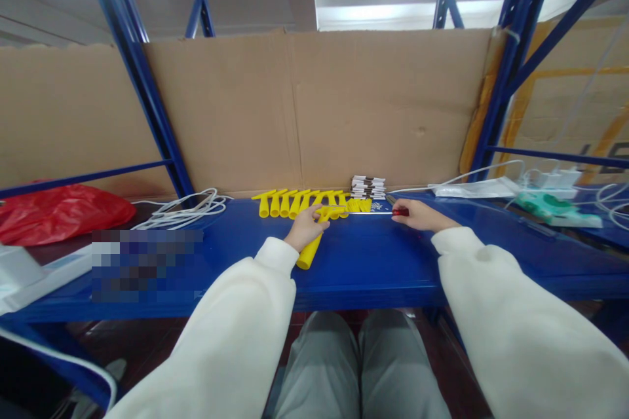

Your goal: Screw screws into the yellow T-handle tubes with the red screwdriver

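My left hand [303,228] is closed around a yellow T-shaped plastic piece [310,253], its hollow tubular end pointing toward me and down. My right hand [417,215] grips the red handle of a screwdriver [401,211]. The thin metal shaft runs level to the left and reaches the crosspiece of the yellow piece; whether its tip sits in a screw is too small to tell. Just behind, a row of similar yellow T-shaped pieces [285,204] lies on the blue table [363,255]. Beside them are a cluster of small yellow parts [359,205] and some tiny metallic bits [376,206].
A stack of white-and-dark small packs [368,187] stands against the cardboard panel [344,111]. White cables [196,209] and a red plastic bag [63,213] lie left. To the right are a white flat packet [474,188] and a green-and-white object [557,208]. Blue posts frame both sides.
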A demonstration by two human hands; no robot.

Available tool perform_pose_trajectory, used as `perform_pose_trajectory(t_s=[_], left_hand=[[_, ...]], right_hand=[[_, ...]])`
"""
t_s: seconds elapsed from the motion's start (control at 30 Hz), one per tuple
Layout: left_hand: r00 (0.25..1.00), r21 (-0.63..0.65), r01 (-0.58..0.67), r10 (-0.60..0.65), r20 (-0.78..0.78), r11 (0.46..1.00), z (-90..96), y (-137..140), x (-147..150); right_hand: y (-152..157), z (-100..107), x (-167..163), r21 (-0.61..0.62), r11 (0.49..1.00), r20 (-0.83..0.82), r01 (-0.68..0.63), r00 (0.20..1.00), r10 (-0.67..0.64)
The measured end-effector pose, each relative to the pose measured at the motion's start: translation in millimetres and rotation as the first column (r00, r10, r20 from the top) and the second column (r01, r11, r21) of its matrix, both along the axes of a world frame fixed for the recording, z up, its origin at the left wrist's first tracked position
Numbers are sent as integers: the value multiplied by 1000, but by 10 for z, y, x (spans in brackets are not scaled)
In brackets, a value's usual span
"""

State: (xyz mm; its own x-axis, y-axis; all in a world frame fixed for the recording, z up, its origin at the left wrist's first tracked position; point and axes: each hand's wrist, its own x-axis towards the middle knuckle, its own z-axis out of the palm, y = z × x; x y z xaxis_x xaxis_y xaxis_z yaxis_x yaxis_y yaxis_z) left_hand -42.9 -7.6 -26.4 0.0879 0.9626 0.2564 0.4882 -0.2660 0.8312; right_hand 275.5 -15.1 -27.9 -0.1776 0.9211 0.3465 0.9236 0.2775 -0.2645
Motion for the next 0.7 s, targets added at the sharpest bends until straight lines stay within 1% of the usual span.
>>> perform_pose_trajectory(t_s=[0.1, 0.23, 0.33, 0.47, 0.63, 0.7], left_hand=[[996, 62, -16, 21, -82, 998, 14, -24, 3], [995, 62, -23, 29, -96, 998, 11, -27, 15], [998, 41, -16, 18, -65, 999, -6, -10, 17], [1000, -20, 14, -13, 9, 1000, -16, 0, 11], [997, -62, 44, -40, 63, 997, -27, 7, 13], [996, -73, 54, -48, 77, 996, -44, 24, 12]], right_hand=[[2, 6, 32, -64, 997, 39, 35, 999, -33], [-15, 21, 17, -129, 990, 76, 66, 996, -57], [-26, 22, -14, -164, 981, 81, 107, 992, -95], [-44, 31, -48, -198, 968, 100, 152, 986, -134], [-47, 33, -36, -199, 955, 96, 220, 974, -204], [-22, 6, -2, -163, 967, 64, 198, 980, -190]])
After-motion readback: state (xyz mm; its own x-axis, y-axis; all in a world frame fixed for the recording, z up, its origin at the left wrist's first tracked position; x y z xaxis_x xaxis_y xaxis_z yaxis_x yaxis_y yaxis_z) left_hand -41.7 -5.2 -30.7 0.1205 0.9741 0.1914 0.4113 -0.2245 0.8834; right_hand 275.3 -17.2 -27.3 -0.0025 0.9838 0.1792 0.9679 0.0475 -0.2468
